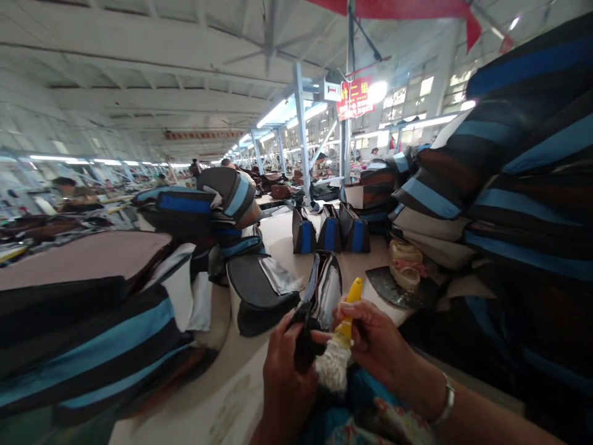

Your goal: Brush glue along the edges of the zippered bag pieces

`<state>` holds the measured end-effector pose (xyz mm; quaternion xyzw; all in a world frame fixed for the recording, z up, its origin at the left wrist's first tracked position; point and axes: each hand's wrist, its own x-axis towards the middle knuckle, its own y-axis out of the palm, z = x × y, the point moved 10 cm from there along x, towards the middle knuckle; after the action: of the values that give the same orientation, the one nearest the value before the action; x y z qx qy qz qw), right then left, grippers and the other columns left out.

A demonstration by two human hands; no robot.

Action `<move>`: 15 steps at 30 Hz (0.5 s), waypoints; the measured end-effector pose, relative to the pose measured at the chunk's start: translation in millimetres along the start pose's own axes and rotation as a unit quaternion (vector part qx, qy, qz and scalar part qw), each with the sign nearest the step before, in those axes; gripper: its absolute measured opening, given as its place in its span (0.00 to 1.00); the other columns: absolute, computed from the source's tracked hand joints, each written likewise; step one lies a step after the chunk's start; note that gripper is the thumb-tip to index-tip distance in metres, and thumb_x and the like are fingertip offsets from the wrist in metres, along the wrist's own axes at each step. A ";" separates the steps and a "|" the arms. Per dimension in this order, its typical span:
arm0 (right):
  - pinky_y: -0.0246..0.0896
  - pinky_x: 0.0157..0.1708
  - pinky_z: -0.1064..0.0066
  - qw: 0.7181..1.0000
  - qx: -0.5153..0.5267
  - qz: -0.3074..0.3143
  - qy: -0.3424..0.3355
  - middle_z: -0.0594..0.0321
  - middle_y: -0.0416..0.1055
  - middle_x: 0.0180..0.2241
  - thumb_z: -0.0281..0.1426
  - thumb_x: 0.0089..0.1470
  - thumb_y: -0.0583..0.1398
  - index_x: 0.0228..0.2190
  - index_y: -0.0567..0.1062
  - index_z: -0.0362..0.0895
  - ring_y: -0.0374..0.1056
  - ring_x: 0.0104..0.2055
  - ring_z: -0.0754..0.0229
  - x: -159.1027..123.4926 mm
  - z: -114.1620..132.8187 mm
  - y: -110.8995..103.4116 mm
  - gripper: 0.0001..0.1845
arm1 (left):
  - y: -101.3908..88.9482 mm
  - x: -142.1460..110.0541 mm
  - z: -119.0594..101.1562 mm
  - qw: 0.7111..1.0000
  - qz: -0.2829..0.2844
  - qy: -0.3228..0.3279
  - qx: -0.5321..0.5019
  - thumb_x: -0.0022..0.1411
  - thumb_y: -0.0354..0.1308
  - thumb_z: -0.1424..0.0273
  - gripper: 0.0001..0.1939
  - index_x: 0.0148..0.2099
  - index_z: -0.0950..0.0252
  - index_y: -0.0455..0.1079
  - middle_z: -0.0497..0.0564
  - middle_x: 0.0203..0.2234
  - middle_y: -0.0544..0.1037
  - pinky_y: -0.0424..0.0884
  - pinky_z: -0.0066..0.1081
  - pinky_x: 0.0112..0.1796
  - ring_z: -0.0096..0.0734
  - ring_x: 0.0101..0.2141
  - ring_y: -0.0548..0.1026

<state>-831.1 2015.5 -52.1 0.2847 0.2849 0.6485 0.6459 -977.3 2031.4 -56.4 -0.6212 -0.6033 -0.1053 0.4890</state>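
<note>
My right hand (377,334) grips a glue brush by its yellow handle (353,296). The brush's pale, clumped bristles (334,366) point down toward my lap. Just left of it, my left hand (290,364) is closed around the near end of a dark bag piece (323,281), which stands on the table with its pale lining showing between the sides. Dark material between my hands is partly hidden by the fingers. Farther off, a crusted glue pot (405,262) sits on a dark, stained board (391,287).
Three small black bags with blue stripes (330,230) stand in a row behind. A black flap piece with white lining (259,290) lies left on the pale table (241,371). Tall stacks of striped bag panels rise at left (92,346) and right (523,185).
</note>
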 end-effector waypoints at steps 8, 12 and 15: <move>0.66 0.29 0.71 0.952 -0.177 -0.097 -0.230 0.72 0.59 0.17 0.35 0.48 0.67 0.25 0.72 0.44 0.53 0.18 0.67 -3.7 81.7 -0.3 0.10 | -2.7 24.9 13.5 0.987 0.028 -0.092 -0.129 0.62 0.58 0.66 0.13 0.47 0.61 0.77 0.54 0.47 0.78 0.73 0.35 0.50 0.37 0.47 0.77; 0.63 0.27 0.72 0.855 -0.375 -0.080 -0.349 0.68 0.66 0.21 0.34 0.56 0.63 0.29 0.74 0.44 0.61 0.23 0.64 -9.7 107.8 30.4 0.07 | -1.0 36.0 7.9 0.978 0.046 -0.120 -0.161 0.61 0.59 0.65 0.11 0.44 0.59 0.79 0.51 0.44 0.80 0.74 0.33 0.48 0.35 0.45 0.78; 0.67 0.34 0.65 0.711 -0.562 0.016 -0.423 0.61 0.72 0.26 0.32 0.60 0.58 0.29 0.73 0.43 0.69 0.29 0.58 -7.1 95.4 76.8 0.09 | 2.1 37.6 0.0 0.975 0.053 -0.126 -0.177 0.61 0.59 0.66 0.10 0.43 0.59 0.79 0.50 0.43 0.79 0.74 0.30 0.46 0.34 0.43 0.78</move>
<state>-812.6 2008.2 68.9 0.1180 -0.4397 0.5109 0.7292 -966.1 2056.1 -30.4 -0.7373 -0.5979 -0.1047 0.2966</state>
